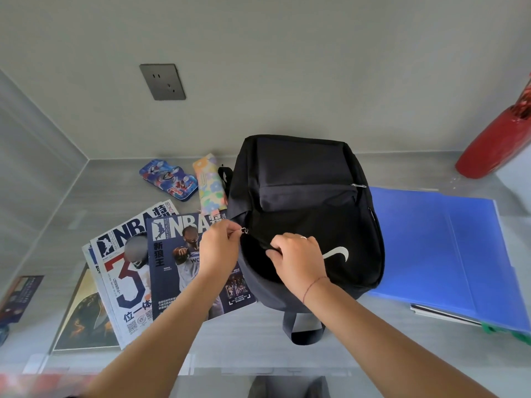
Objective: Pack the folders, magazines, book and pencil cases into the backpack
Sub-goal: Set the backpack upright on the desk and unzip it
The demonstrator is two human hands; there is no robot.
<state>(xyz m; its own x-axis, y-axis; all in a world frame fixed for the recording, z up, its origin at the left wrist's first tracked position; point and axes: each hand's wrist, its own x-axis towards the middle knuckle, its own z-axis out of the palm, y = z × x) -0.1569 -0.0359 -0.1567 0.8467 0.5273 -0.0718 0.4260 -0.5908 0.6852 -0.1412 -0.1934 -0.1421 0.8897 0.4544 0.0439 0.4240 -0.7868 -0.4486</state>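
The soft black fabric backpack (310, 214) lies flat on the grey surface (402, 340). Left hand (219, 248) pinches its metal zip pull (244, 230); right hand (298, 261) clamps the limp opening edge, prob. needs steadying.

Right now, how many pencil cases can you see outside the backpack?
2. The blue cartoon pencil case lies on the table left of the backpack; the floral pencil case lies between it and the backpack, touching the backpack's side. Others could be hidden behind the backpack.
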